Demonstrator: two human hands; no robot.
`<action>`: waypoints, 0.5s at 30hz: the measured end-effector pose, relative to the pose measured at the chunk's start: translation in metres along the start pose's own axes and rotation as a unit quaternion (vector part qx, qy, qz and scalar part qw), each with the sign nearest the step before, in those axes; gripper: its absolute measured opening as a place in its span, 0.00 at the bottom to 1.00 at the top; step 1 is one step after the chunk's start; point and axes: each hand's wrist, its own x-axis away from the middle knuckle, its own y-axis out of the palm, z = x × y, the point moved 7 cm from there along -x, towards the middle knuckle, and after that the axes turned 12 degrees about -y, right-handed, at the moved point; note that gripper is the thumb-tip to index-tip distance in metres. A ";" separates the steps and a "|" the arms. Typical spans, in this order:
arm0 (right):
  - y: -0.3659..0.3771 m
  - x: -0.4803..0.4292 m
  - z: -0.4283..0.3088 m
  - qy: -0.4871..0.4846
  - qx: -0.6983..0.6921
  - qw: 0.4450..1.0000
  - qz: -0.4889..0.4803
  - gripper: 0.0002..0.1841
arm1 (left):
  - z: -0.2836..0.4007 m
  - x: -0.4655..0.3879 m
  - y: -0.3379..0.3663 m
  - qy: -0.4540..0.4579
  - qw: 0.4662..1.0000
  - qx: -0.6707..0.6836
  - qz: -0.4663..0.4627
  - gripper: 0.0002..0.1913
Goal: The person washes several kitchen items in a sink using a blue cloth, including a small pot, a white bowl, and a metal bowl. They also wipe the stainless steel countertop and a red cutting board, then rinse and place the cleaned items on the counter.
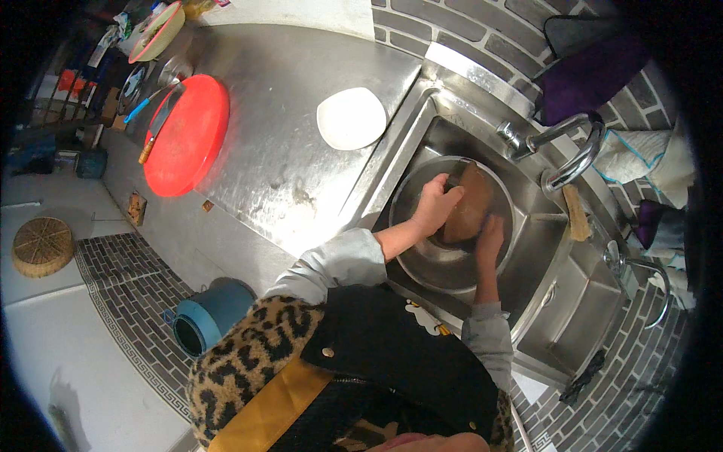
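A round metal basin point(415, 277) holding water stands in the left bowl of a stainless steel sink point(528, 285). Inside it is a flat reddish-brown piece point(471, 195), seen through the water; its exact kind is unclear. My left hand point(438, 204) grips the upper left edge of that piece, its thumb lying across it. Lower right, my right hand point(490, 240) dips into the water against the piece's edge. A small dark bluish patch shows by its fingertips, which are blurred, so I cannot tell what they hold.
Over the basin reaches a chrome faucet point(582, 152); a second faucet point(661, 282) serves the right bowl. On the steel counter point(271, 113) sit a white dish point(351, 118) and a red cutting board point(195, 135) bearing a wooden-handled knife point(161, 124). A blue bucket point(212, 313) stands behind me.
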 end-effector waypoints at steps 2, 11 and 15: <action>0.006 0.006 -0.006 -0.008 0.106 0.990 -0.098 0.17 | 0.010 -0.003 -0.007 0.025 0.999 -0.037 -0.001 0.08; -0.035 0.023 -0.081 -0.099 -0.120 0.979 0.131 0.14 | -0.004 -0.007 -0.016 -0.034 0.999 -0.032 -0.022 0.08; -0.005 0.014 -0.128 -0.292 0.106 0.950 0.030 0.17 | -0.024 -0.005 0.001 -0.025 0.993 -0.095 -0.058 0.10</action>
